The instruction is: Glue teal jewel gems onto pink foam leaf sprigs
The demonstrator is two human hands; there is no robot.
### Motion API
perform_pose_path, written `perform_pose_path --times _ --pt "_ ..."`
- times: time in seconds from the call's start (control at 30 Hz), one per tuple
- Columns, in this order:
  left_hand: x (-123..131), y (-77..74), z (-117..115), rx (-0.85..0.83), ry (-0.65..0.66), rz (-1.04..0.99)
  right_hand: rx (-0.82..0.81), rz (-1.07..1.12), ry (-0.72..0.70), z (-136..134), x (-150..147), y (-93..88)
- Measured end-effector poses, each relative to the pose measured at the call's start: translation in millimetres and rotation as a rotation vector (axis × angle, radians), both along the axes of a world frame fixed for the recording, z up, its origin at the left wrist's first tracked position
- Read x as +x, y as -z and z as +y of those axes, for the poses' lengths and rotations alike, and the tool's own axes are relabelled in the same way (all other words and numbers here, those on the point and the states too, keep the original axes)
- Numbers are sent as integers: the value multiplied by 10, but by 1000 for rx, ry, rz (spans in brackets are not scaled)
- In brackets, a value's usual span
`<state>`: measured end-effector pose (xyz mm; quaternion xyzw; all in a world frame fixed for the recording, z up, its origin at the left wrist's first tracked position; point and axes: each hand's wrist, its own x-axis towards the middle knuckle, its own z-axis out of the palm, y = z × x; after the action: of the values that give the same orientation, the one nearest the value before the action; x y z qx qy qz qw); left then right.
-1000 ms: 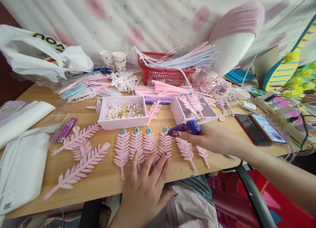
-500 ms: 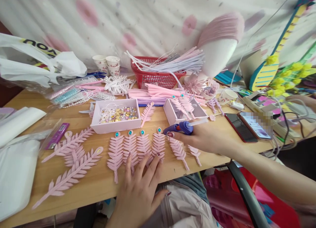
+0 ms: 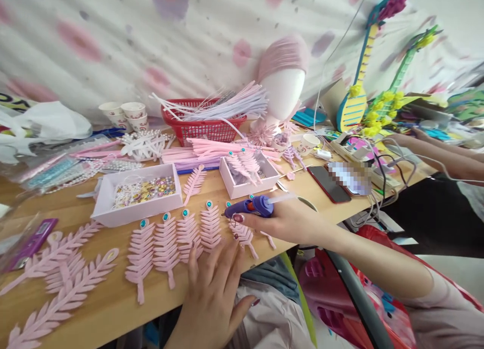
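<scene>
My right hand (image 3: 291, 219) is wrapped round a blue glue gun (image 3: 251, 207) with a clear stick at its back. The gun's nozzle is beside the teal gem of a pink feather-shaped piece (image 3: 244, 235). My left hand (image 3: 215, 288) lies spread at the table's front edge, its fingertips by the lower ends of the row. Several more pink pieces with teal gems stand in that row, among them one at the left (image 3: 140, 253) and one nearer my hands (image 3: 210, 227). Larger pink fronds (image 3: 64, 303) lie at the left.
A white box of beads (image 3: 138, 192), a smaller box (image 3: 249, 175) and a red basket of stems (image 3: 204, 127) stand behind. Phones (image 3: 328, 184), a power strip with cables (image 3: 363, 165) and a white head form (image 3: 283, 92) are rightward. Another person's arms (image 3: 434, 152) reach in at right.
The view has turned right, so the table things sit further left. My right hand with the glue gun has moved one feather along the row, and my left hand has shifted right along it.
</scene>
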<state>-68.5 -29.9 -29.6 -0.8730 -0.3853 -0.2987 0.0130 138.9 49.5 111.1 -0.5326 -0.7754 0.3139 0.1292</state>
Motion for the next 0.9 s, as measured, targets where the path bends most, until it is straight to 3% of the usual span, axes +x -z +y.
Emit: perform_pose_path --times 0.33,0.9 --pt "176 67 60 -3 -50 29 14 -15 33 41 327 93" --pt "225 52 66 3 -71 72 -74 8 50 62 384 69"
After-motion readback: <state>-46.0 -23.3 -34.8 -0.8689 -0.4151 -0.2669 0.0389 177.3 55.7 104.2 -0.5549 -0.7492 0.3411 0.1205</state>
